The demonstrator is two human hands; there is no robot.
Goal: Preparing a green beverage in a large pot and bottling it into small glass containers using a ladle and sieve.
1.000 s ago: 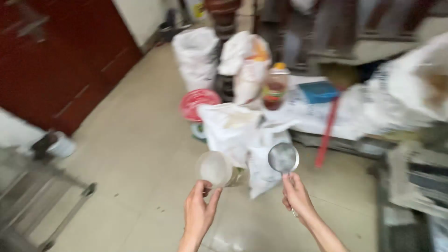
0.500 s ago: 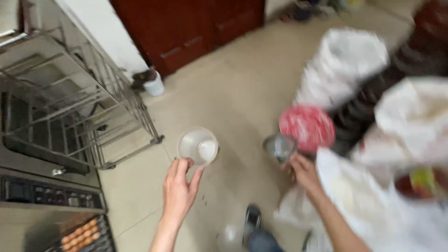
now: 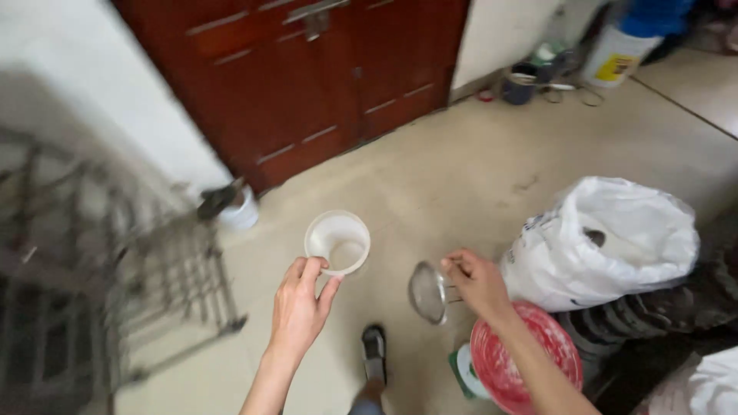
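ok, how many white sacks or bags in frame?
2. One large white sack on the floor just right of the right hand; a second white bag cut off at the bottom-right corner. More may lie out of view.

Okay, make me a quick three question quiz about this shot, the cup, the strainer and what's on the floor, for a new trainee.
1. True or false: the left hand holds a clear plastic cup by its rim.
2. What does the right hand hold: A a spoon, B a small mesh strainer, C a brush?
3. Fill in: right of the strainer sits a white ___, open at the top.

Key: 1 true. 2 B. 3 sack.
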